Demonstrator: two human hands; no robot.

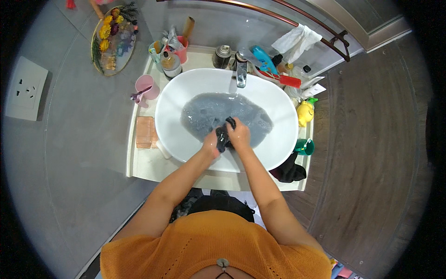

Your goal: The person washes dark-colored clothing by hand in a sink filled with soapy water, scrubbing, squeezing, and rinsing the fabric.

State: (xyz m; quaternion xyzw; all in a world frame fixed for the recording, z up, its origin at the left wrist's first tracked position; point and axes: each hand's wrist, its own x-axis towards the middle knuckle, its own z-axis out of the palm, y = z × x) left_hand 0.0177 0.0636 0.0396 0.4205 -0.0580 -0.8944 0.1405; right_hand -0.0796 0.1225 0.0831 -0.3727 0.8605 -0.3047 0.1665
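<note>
A wet dark cloth item [222,138] is held over the near part of a white oval washbasin [170,97]. My left hand [210,141] grips its left side, and my right hand [239,133] closes on its upper right part. Cloudy grey, sudsy water [223,104] lies in the basin beneath and beyond both hands. The chrome faucet [241,71] stands at the far rim, away from my hands. Folds of the cloth and some of my fingers are hidden.
Left of the basin are a pink cup [146,85] and a translucent orange box [144,132]. A red-handled brush [290,81], bottles, a yellow figurine [305,113], a green cup [305,148] and black cloth [292,169] line the right. A white cloth [298,40] hangs from a copper-coloured rail [258,14].
</note>
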